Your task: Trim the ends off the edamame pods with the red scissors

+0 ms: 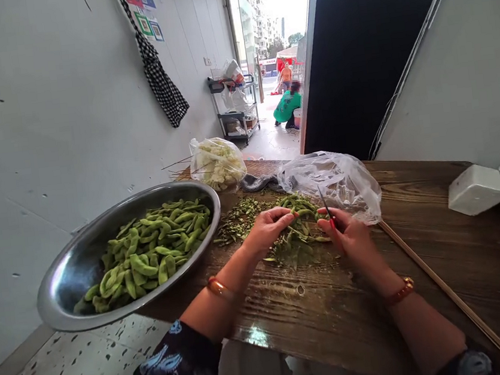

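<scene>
My left hand (268, 232) is closed in a pinch on a green soybean pod, over a small heap of pods (302, 201) on the wooden table. Small scissors with red handles (335, 233) are in my right hand (355, 246), whose fingers wrap round the handles; the thin dark blade points up and away from me. Cut pod tips and scraps (240, 220) lie scattered beyond my left hand. To the left, a wide steel basin (68, 280) holds many green pods (148, 247) and overhangs the table edge.
Behind the heap lie a clear plastic bag (335, 181), a grey cloth (261, 182) and a bag of cauliflower (217, 162). A bundle of thin sticks (446, 288) runs along the right. A white foam box (477, 190) stands at the far right. Someone crouches outside the doorway.
</scene>
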`<state>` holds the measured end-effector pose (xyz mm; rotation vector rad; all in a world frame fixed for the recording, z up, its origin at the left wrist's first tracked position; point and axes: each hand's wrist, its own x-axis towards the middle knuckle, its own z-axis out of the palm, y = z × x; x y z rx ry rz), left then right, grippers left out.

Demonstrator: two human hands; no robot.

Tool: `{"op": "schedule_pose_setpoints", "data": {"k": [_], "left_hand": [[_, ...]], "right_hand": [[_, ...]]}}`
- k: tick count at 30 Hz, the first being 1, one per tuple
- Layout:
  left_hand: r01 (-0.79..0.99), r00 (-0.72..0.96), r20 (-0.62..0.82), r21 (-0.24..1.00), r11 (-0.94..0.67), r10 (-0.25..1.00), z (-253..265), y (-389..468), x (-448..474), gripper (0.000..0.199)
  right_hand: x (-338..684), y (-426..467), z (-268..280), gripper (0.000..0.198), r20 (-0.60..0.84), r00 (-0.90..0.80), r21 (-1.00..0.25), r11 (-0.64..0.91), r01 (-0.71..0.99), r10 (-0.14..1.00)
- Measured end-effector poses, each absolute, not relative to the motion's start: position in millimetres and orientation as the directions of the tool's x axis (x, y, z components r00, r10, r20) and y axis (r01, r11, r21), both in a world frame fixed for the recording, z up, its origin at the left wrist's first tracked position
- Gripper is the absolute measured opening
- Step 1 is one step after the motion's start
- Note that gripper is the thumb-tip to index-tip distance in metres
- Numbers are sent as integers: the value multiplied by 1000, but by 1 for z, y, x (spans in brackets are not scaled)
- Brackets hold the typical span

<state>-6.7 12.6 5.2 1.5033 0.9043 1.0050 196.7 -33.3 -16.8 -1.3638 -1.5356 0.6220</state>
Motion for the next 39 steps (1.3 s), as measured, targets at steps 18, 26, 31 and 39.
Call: {"op": "schedule_pose_setpoints", "data": {"k": [18,26,31,39], "left_hand": [[-256,506,-3,954,154,862,2,-1,-10,31],[-66,489,-19,996,59,872,-1,-6,-6,28],[-50,525,-1,998,32,851,-7,-6,-3,27],[19,475,-30,1000,24,880,-3,-7,-4,22]], "right_hand": [[185,-39,-29,48,331,-114,-679,320,661,937],[181,-42,-28,44,398,-261,-596,464,655,879],[179,-43,-28,48,427,-270,-585,491,646,863],[180,-43,-27,43,412,-250,-557,459,692,876]]}}
